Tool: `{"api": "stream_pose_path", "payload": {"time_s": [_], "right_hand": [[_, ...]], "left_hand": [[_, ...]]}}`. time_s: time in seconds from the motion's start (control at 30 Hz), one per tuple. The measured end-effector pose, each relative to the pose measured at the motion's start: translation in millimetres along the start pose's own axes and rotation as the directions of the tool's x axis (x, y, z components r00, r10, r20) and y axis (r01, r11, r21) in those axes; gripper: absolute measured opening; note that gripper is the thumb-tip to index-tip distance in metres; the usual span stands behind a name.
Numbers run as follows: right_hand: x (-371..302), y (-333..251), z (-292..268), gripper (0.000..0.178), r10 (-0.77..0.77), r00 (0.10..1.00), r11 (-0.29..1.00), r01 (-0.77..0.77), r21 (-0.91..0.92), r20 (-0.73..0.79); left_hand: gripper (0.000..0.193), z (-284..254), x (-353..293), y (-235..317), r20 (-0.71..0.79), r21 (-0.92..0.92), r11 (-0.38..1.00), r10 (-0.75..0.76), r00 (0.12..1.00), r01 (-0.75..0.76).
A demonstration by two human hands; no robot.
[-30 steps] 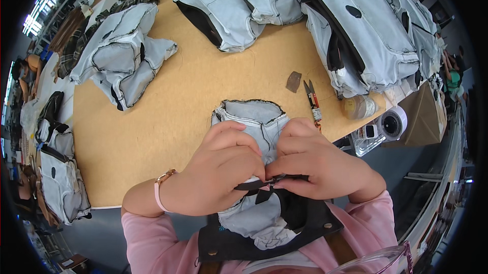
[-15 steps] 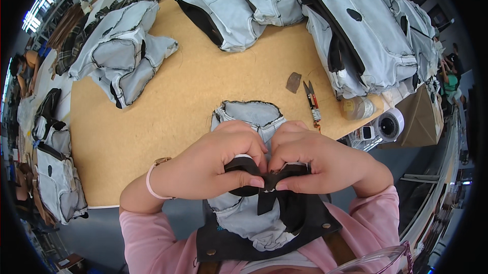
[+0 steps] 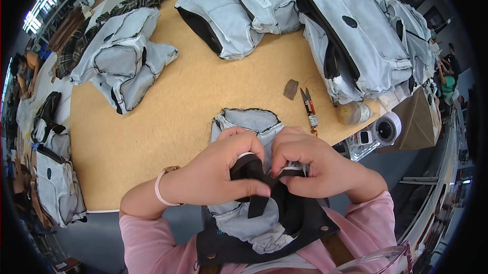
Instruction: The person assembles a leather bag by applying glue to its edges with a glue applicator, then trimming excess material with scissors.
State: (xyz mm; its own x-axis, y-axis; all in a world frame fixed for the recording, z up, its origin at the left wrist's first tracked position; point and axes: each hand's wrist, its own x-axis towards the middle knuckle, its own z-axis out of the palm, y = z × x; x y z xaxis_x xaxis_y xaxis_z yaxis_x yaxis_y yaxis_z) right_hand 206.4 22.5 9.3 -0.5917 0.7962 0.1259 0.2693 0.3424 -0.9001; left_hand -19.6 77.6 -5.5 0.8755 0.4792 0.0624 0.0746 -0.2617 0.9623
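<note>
An inside-out sewn bag piece in pale grey-blue cloth with dark frayed seams lies at the table's near edge and hangs over my lap. Both hands grip its black fabric edging close together. My left hand is closed on the edging, thumb laid along it and fingers curled behind. Beside it, my right hand pinches the edging between thumb and bent fingers. A short black strap end dangles below my left thumb. What lies behind the curled fingers is hidden.
Thread snips and a small brown scrap lie right of the piece. Near the right edge stand a clear jar and a small white fan. Similar bag pieces and a larger stack sit farther back.
My hands have drawn slightly apart along the black edging. My left thumb has shifted lower and the right thumb has come off the middle. The view has tipped slightly.
</note>
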Motion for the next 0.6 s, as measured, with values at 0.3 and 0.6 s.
{"api": "stream_pose_path", "payload": {"time_s": [0.3,0.6], "right_hand": [[-21.5,13.5,21.0,0.035,-0.45,0.892,0.512,0.225,-0.829,-0.036],[-37.2,47.3,-12.5,0.033,0.038,0.775,0.913,-0.283,-0.293,-0.631]], "left_hand": [[0.028,15.5,-0.3,-11.9,-0.195,0.778,0.595,0.534,0.823,-0.202],[0.027,14.0,-4.5,-16.3,-0.114,0.785,0.535,0.62,0.777,-0.312]]}}
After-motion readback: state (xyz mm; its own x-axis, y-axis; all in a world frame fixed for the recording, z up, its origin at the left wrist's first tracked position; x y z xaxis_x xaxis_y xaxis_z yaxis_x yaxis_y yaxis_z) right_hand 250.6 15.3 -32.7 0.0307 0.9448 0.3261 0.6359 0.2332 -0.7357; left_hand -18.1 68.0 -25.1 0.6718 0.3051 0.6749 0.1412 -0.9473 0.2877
